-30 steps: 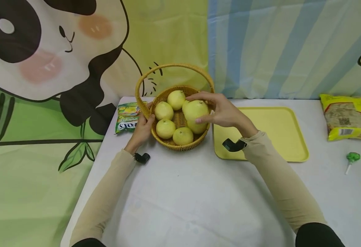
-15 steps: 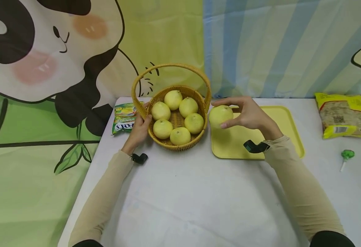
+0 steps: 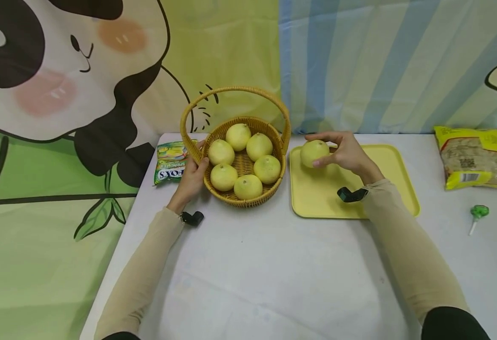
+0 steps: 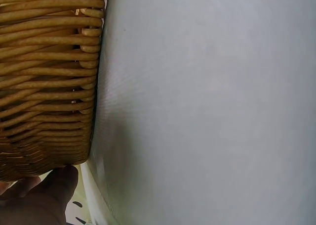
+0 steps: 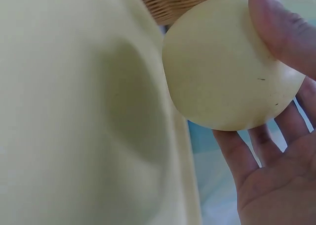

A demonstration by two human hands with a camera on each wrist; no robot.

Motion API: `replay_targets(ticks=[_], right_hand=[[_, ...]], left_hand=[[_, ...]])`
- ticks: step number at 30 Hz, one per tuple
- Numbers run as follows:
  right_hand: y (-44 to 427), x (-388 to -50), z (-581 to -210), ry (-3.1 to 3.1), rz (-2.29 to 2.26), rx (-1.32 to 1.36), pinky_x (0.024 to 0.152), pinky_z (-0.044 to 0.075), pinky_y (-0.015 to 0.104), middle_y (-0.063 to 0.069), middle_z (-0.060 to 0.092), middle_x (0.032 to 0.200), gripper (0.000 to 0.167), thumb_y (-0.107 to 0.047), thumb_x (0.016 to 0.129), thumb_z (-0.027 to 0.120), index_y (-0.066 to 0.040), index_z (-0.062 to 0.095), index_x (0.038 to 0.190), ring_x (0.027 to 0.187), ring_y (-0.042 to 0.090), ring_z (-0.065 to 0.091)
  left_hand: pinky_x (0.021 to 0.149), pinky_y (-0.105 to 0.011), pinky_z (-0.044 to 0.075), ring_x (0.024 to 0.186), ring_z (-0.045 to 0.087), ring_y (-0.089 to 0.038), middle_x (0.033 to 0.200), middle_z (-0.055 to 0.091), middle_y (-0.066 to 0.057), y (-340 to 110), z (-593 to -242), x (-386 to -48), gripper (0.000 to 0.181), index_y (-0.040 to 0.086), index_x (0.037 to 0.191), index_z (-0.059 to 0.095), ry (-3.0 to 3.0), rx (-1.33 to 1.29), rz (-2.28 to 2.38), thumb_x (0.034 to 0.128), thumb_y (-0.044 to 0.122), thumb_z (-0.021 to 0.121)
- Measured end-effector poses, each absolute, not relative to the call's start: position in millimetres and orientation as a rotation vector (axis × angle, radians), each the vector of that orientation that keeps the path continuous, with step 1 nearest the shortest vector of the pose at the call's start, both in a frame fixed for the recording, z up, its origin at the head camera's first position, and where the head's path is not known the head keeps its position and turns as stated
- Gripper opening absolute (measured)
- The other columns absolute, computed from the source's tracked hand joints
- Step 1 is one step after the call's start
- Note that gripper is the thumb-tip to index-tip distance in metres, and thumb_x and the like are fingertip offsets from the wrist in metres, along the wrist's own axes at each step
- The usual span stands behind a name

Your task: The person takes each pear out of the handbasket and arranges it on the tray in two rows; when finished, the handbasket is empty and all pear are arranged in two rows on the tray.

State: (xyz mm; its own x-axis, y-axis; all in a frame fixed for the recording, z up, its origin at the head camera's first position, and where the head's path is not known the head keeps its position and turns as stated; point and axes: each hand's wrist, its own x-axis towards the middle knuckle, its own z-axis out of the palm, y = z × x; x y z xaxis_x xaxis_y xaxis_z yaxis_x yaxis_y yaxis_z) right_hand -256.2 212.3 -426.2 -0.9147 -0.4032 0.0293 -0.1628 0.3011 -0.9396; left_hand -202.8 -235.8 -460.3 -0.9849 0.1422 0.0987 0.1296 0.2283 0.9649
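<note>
The wicker basket [image 3: 243, 203] stands upright on the white-covered table [image 3: 248, 269], its handle arching overhead. The left hand [image 3: 192, 180] grips the basket's left side below the foot of the handle, the thumb pressed to the outer wall and the fingers reaching round toward the back; the forearm comes up from the lower left, wrist nearly straight. To the right of the basket, the right hand [image 3: 350, 153] pinches a round, pale yellow-green fruit [image 3: 313, 154], thumb on the near side, fingers curved round the far side, the palm facing the basket. That forearm slants in from the lower right. The fruit is over the end of the yellow tray [image 3: 321, 198] nearest the basket; it seems to be just above the surface, though contact is hard to judge. Inside the basket, six similar fruits [image 3: 248, 188] form a loose ring. Left of the basket, partly behind the left hand, lies a green packet [image 3: 169, 163]. Well to the basket's right lie a yellow-trimmed bag [image 3: 471, 160] and, nearer the person, a green lollipop [image 3: 480, 211].
</note>
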Motion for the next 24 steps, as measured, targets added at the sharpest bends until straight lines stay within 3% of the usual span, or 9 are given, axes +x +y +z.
replay_targets(ticks=[10,17,24], right_hand=[[205,-268,-442,2.298,-1.691,-0.511,0.125,0.035,0.057,0.011,0.068,0.144,0.067,0.000,0.077,0.094,-0.001,0.069,0.139,0.148,0.023,0.047],[201,-274,-446,2.303,-1.660,-0.523,0.127,0.032,0.057,0.010,0.067,0.146,0.068,-0.003,0.078,0.094,-0.006,0.069,0.141,0.148,0.023,0.047],[198,-275,-448,2.314,-1.587,-0.570,0.122,0.041,0.052,0.008,0.060,0.153,0.070,-0.008,0.082,0.092,-0.007,0.064,0.146,0.140,0.022,0.053]], left_hand=[[0.130,-0.055,0.025,0.159,0.028,-0.030,0.175,0.021,-0.016,-236,-461,-203,0.059,0.019,0.171,0.017,2.434,0.263,1.936,0.1159,0.018,0.038],[0.131,-0.051,0.023,0.160,0.027,-0.028,0.174,0.022,-0.015,-234,-461,-204,0.058,0.017,0.170,0.019,2.428,0.255,1.958,0.1156,0.018,0.039],[0.130,-0.052,0.027,0.158,0.030,-0.025,0.174,0.023,-0.013,-235,-463,-204,0.057,0.020,0.170,0.020,2.426,0.227,1.951,0.1158,0.021,0.039]])
